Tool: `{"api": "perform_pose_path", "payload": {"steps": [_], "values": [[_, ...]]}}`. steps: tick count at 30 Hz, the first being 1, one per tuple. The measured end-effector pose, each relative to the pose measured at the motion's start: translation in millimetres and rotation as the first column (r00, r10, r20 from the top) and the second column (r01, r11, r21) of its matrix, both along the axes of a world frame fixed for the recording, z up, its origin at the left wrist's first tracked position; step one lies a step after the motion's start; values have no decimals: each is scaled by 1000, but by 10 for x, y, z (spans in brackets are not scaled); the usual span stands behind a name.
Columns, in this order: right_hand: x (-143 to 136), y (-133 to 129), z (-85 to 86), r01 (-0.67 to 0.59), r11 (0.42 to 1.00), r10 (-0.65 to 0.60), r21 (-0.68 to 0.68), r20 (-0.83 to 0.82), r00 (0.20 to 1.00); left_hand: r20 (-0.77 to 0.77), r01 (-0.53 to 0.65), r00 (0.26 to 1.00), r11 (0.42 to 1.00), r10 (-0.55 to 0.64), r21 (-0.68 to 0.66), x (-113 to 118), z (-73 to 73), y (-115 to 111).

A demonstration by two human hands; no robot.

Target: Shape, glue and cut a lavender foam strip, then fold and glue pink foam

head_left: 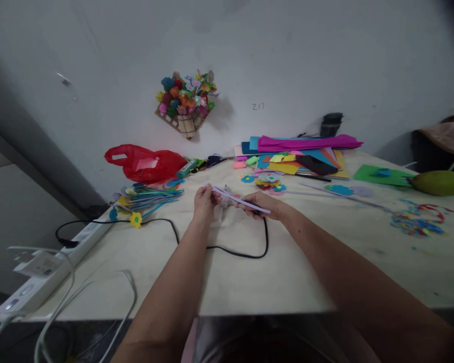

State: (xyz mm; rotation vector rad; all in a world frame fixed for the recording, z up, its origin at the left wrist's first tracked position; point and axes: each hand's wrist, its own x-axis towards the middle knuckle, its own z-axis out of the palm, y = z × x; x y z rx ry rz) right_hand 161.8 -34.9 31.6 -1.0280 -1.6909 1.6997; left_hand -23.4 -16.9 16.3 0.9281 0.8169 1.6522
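Note:
A thin lilac strip (242, 201) stretches between my two hands above the middle of the table. Its left end is pinched in the closed fingers of my left hand (206, 202). My right hand (260, 202) is closed near the strip's right part, around a dark object joined to a black cable (245, 256); the fingers partly hide that object. Just behind and between the hands lies something clear and whitish (224, 204), too blurred to name.
Paper flowers with stems (155, 197) and a red bag (147, 164) lie left. Coloured sheets (306, 151) and flower pieces (268, 182) are at the back. Scraps (419, 219) and a green oval object (441, 182) lie right. A power strip (87, 233) runs along the left edge.

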Motion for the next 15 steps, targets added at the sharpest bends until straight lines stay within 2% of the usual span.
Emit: {"api": "perform_pose_path", "payload": {"steps": [7,15], "values": [[-11,29,-26,21,1000,-21,9,-12,1000,-21,0,1000,1000,0,23,-9,-12,5],[19,88,-100,-8,995,9,99,-11,1000,-25,1,1000,1000,-1,12,-10,-12,7]]}}
